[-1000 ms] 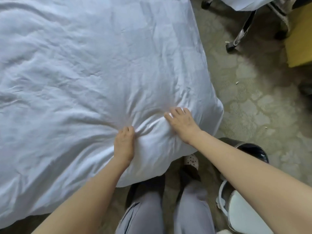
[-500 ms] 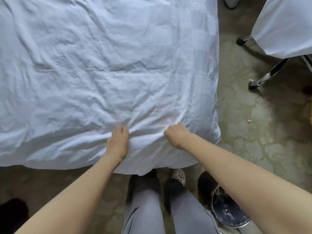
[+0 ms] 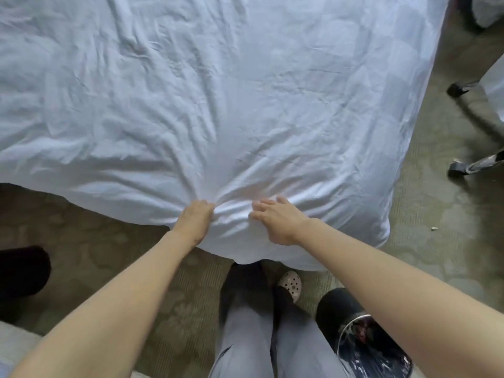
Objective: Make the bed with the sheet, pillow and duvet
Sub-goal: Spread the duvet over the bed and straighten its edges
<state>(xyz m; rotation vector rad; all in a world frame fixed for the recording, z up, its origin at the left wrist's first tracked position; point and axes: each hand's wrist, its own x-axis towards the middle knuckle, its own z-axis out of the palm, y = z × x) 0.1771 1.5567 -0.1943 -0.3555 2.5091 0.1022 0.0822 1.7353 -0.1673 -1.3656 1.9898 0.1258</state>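
Observation:
A white, wrinkled duvet [image 3: 218, 91] covers the bed and hangs over its near edge in front of me. My left hand [image 3: 195, 221] pinches a bunch of the duvet fabric at that edge, with creases fanning out from the grip. My right hand [image 3: 278, 221] lies just to the right of it on the duvet, its fingers spread and loose, holding nothing. No pillow or sheet shows in view.
Patterned green carpet [image 3: 441, 227] surrounds the bed. A black bin with a clear liner [image 3: 362, 336] stands by my right leg. Wheeled chair legs [image 3: 474, 165] are at the right, a dark object [image 3: 21, 271] at the left. My legs and a pale clog [image 3: 290, 283] are below.
My right hand has gone from a closed fist on the duvet to spread fingers. The left hand keeps its pinch. The duvet edge has shifted nearer to me and the view has swung.

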